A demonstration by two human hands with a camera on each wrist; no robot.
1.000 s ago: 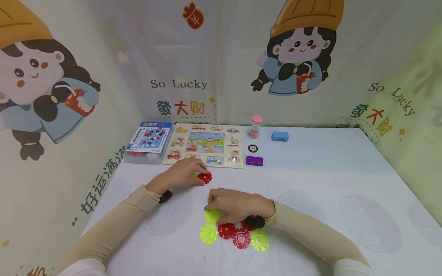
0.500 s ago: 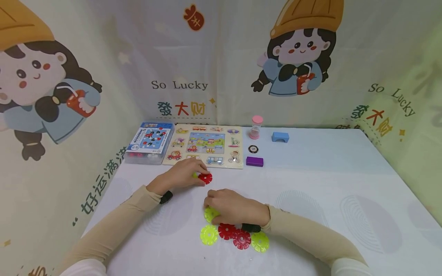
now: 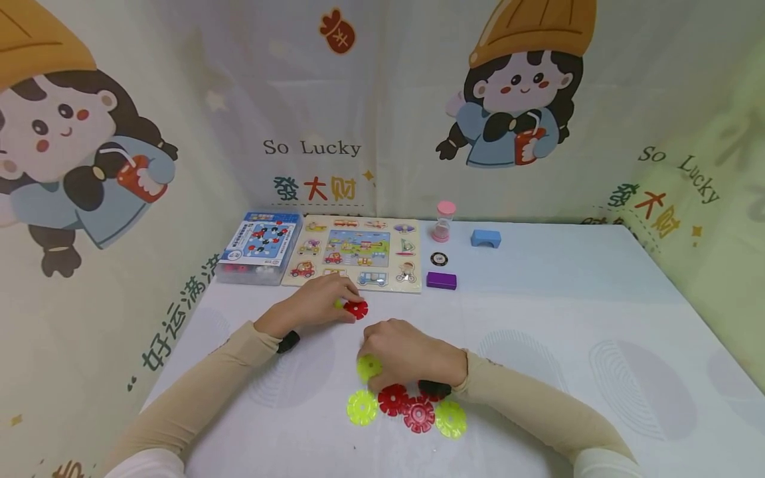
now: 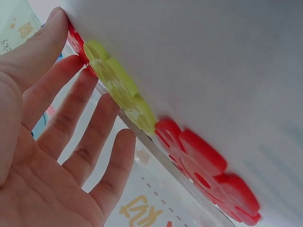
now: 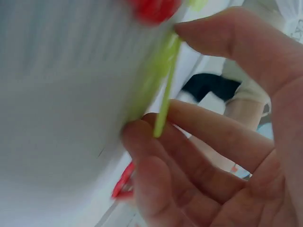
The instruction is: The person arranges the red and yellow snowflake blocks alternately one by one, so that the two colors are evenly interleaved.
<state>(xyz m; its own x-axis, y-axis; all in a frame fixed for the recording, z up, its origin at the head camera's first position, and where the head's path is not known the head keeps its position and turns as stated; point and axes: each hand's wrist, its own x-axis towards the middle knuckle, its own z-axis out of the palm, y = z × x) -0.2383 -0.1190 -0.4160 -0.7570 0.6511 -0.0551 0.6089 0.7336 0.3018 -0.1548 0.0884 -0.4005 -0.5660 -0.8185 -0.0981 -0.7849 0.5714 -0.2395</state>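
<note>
In the head view my left hand rests near the puzzle board, its thumb and index finger pinching the edges of a red snowflake disc. A yellow-green disc and another red disc lie flat beside it in the left wrist view. My right hand pinches a yellow-green snowflake disc between thumb and fingers; the right wrist view shows this disc nearly edge-on. Below that hand lie yellow-green discs and red discs, one partly hidden by the wrist.
At the back left stand a clear box with a molecule picture and a wooden vehicle puzzle. Right of them are a pink hourglass, a blue arch block, a black round chip and a purple block.
My right hand has shifted slightly up the table from half a second ago, and the yellow-green disc in it has moved with it. The left hand has stayed in place.
</note>
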